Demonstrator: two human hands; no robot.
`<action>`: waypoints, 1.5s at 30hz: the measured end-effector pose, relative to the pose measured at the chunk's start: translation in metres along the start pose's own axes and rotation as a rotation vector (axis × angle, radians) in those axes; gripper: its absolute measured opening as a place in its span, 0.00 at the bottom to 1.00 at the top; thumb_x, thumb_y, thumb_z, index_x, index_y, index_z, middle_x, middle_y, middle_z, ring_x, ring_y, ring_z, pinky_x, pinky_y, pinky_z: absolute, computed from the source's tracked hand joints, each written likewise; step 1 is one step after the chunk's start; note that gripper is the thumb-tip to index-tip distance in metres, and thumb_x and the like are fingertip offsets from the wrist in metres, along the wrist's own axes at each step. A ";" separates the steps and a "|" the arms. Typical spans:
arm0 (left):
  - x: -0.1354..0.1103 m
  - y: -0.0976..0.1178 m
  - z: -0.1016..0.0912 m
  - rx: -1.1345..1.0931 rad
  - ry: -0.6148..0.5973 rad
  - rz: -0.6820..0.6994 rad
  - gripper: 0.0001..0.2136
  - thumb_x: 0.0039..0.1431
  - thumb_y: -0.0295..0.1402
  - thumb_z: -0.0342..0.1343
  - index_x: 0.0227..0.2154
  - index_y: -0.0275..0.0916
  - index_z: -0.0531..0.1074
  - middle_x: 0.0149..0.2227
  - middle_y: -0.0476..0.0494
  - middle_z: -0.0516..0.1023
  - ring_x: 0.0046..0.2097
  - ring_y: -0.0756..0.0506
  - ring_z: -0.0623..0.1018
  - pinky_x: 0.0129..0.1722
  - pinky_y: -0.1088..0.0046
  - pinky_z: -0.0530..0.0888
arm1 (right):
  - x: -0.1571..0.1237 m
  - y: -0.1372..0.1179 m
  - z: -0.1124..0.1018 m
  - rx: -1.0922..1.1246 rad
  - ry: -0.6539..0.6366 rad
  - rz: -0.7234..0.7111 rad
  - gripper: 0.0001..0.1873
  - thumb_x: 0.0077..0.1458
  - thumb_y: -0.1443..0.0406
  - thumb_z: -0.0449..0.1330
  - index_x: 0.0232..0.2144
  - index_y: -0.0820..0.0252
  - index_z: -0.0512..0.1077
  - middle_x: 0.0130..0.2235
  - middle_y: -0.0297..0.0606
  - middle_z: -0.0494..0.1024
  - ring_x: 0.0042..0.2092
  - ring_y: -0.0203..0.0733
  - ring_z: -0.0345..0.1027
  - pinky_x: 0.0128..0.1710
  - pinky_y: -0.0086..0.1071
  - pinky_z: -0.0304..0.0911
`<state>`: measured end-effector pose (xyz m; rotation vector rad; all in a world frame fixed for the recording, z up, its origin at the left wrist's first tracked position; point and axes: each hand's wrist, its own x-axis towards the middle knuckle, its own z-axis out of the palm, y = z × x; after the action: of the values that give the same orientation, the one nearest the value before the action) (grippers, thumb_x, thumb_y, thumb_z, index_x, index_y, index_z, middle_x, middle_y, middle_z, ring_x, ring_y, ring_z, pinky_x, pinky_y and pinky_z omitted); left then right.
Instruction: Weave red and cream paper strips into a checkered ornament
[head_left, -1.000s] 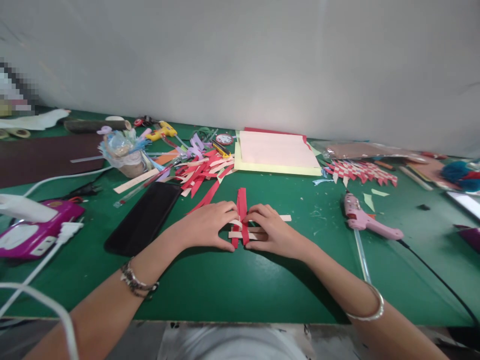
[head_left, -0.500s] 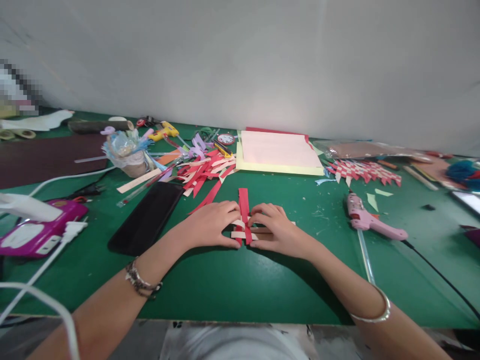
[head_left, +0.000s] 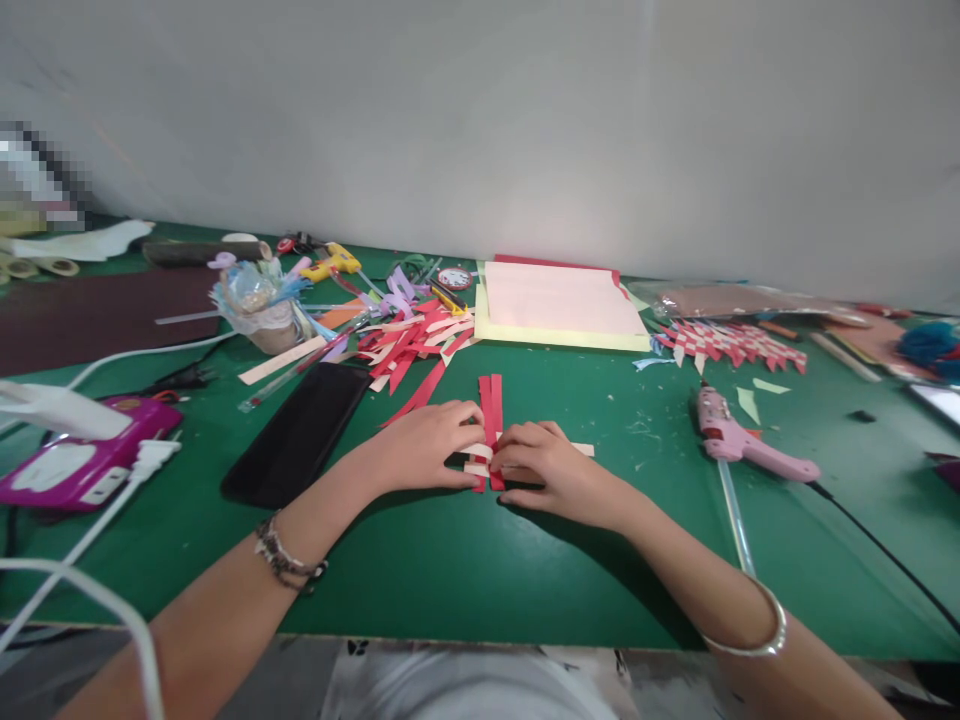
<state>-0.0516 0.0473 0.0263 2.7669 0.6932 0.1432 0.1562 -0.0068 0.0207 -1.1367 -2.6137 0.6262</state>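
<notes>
Two narrow red paper strips (head_left: 491,395) lie upright and side by side on the green table, crossed by cream paper strips (head_left: 478,468). My left hand (head_left: 431,450) curls round the left side of the crossing, its fingertips on a raised cream strip and its thumb low beside the red ends. From the right, my right hand (head_left: 555,465) bends its fingers over the strips, with the fingertips at the right red strip and the thumb near its lower end. One cream end pokes out past the right hand. My fingers hide much of the crossing.
Loose red and cream strips (head_left: 420,340) are heaped behind my left hand, near a black pouch (head_left: 300,435). Stacked paper sheets (head_left: 562,300) lie at the back. To the right are a pink glue gun (head_left: 750,445) and a woven red-and-white piece (head_left: 731,343).
The right red strip has straightened and now lies parallel to the left one, where before it covered much of it. Both hands stay close to the crossing.
</notes>
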 end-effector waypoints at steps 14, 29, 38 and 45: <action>0.004 0.011 -0.013 -1.410 0.025 -0.014 0.26 0.56 0.53 0.43 0.47 0.36 0.60 0.36 0.40 0.73 0.34 0.45 0.73 0.38 0.66 0.68 | 0.006 -0.007 0.010 0.211 0.276 0.134 0.05 0.54 0.63 0.55 0.30 0.58 0.67 0.34 0.34 0.69 0.38 0.37 0.63 0.41 0.34 0.51; -0.004 0.009 -0.028 -0.986 -0.131 -0.342 0.24 0.61 0.49 0.35 0.47 0.36 0.62 0.25 0.48 0.73 0.22 0.50 0.72 0.24 0.75 0.68 | 0.014 -0.015 0.017 0.191 0.288 0.244 0.04 0.53 0.65 0.54 0.29 0.58 0.67 0.35 0.35 0.66 0.39 0.38 0.62 0.40 0.36 0.52; 0.000 -0.003 -0.014 -1.073 0.357 -0.206 0.26 0.59 0.52 0.35 0.37 0.34 0.68 0.26 0.46 0.72 0.26 0.49 0.72 0.31 0.72 0.68 | 0.012 -0.006 0.013 0.594 0.442 0.284 0.08 0.50 0.62 0.56 0.24 0.59 0.64 0.31 0.33 0.65 0.33 0.33 0.63 0.35 0.30 0.60; 0.004 0.003 -0.002 -1.152 0.311 0.030 0.30 0.55 0.56 0.33 0.40 0.35 0.64 0.31 0.41 0.74 0.31 0.45 0.73 0.33 0.66 0.69 | 0.011 -0.005 0.012 0.483 0.464 0.317 0.05 0.52 0.65 0.51 0.28 0.59 0.66 0.27 0.31 0.64 0.28 0.33 0.58 0.29 0.28 0.56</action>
<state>-0.0475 0.0470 0.0295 1.6499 0.4150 0.7269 0.1413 -0.0054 0.0129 -1.3394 -1.7861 0.8701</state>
